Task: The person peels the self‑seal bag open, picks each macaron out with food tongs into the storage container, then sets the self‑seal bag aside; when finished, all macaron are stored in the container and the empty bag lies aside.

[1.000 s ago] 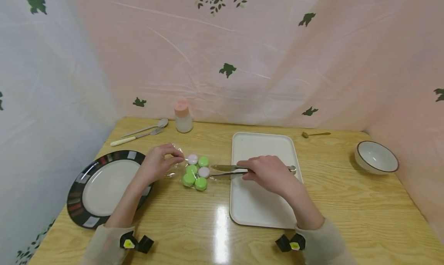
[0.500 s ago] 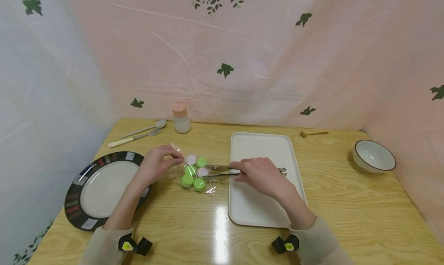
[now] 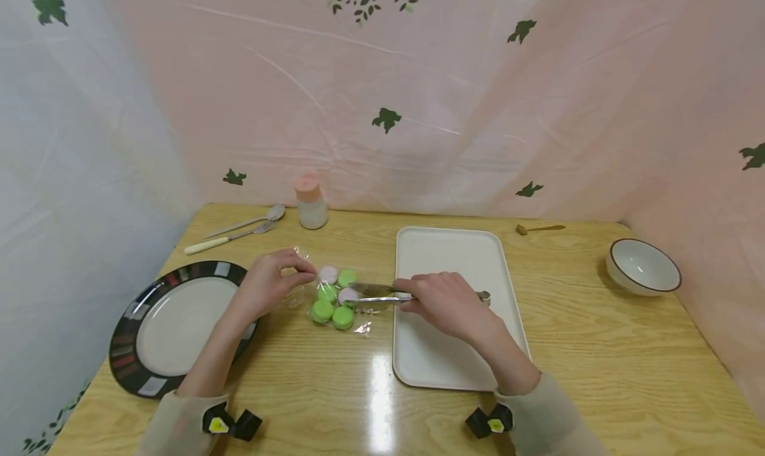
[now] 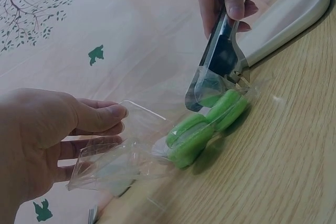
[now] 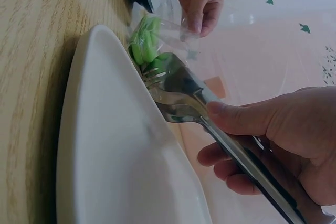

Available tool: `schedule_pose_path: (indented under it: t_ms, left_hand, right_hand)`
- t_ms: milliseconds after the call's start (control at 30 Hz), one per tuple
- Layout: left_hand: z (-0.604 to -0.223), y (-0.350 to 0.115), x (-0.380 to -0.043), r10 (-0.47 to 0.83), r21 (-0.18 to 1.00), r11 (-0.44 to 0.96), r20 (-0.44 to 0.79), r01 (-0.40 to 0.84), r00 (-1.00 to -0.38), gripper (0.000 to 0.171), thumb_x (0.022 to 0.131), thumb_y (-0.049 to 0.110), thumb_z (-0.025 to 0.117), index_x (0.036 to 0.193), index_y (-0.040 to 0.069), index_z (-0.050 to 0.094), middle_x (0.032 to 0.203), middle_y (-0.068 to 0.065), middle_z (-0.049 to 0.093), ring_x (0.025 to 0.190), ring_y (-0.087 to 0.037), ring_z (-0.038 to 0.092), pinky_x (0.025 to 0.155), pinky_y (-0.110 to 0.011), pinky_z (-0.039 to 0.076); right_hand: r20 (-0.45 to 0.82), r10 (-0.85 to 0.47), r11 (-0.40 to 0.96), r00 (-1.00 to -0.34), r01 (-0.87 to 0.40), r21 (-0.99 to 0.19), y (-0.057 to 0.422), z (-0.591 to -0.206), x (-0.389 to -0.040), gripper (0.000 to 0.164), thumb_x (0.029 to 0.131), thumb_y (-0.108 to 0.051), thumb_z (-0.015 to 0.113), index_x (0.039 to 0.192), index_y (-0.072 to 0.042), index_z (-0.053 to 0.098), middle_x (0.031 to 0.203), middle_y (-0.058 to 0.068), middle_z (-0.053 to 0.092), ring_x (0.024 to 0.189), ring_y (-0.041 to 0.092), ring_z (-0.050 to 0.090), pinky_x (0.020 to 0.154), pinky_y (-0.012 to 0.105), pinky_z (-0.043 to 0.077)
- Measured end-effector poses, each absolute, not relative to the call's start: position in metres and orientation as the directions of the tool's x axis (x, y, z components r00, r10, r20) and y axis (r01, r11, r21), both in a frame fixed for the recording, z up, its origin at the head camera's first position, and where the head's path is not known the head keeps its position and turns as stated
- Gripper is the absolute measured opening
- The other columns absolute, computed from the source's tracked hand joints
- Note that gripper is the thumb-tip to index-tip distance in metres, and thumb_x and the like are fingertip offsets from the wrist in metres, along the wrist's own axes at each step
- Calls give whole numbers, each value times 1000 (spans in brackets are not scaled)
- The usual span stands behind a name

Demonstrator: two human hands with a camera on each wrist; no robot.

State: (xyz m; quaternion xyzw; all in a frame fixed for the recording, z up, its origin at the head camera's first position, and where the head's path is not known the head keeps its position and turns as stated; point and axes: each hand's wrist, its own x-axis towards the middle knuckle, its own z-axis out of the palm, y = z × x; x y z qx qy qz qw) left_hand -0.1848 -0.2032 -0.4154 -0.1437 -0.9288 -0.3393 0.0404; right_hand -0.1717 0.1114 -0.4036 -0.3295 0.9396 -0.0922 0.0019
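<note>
My left hand (image 3: 267, 287) pinches the edge of a clear plastic bag (image 4: 118, 163) between thumb and forefinger. A thin white strip (image 4: 144, 109) runs from those fingertips along the bag. Inside the bag lie several green macarons (image 3: 323, 310) and two pale pink macarons (image 3: 327, 275). My right hand (image 3: 451, 303) grips metal serving tongs (image 3: 379, 299), thumb on one arm and fingers under the other. The tongs' heads, one slotted, are parted and reach in at the bag's right side, among the macarons. Plastic partly covers these heads in the left wrist view.
Below the right hand lies a white rectangular tray (image 3: 442, 363). A dark-rimmed plate (image 3: 128, 356) sits at left under the left forearm. Farther back are a fork (image 3: 206, 245), a spoon (image 3: 276, 212), a pink-capped jar (image 3: 311, 212), a small wooden utensil (image 3: 540, 229) and a bowl (image 3: 642, 267).
The right hand has moved the tongs left, so their heads now overlap the macarons. The left hand keeps its pinch on the bag. The head view has shifted slightly.
</note>
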Motion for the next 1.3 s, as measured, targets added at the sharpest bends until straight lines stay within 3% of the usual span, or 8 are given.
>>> schedule_pose_path:
  t_ms: [300,433,700,933,1300]
  left_hand:
    - [-415,-203,-184,234,620,730,169,288,-957,5,83,22,72,87,22,74,87,8,68,98,-16,62,93,-43,48]
    - [-416,-203,-184,232,615,731,182,295,-955,5,82,22,72,87,23,74,86,8,68,91,-14,62,84,-39,50]
    - [-417,-202,-184,226,616,731,187,293,-956,5,82,22,73,87,23,74,88,7,69,93,-16,63,86,-42,50]
    - [-417,-203,-185,234,599,739,201,308,-951,5,83,23,72,87,23,74,85,9,67,82,-9,60,74,-32,48]
    - [-417,-202,-185,237,594,738,215,320,-947,5,82,22,73,87,23,75,86,9,69,82,-9,61,73,-30,48]
  right_hand:
    - [58,-621,767,-782,-621,-162,111,-404,-171,27,85,-34,68,111,-26,66,74,-13,62,54,4,41,48,20,33]
    - [67,-623,766,-779,-626,-145,113,-404,-171,27,85,-35,69,110,-26,66,73,-14,61,53,4,42,48,20,34]
    - [78,-630,762,-773,-635,-130,115,-403,-171,27,85,-35,68,109,-25,65,73,-14,61,53,5,41,48,20,34]
    - [61,-623,767,-780,-625,-146,111,-403,-170,29,85,-35,69,111,-24,65,75,-11,63,54,5,42,49,20,34]
    - [59,-622,772,-781,-624,-124,110,-402,-169,28,86,-35,67,112,-25,65,75,-12,63,53,5,42,49,20,34]
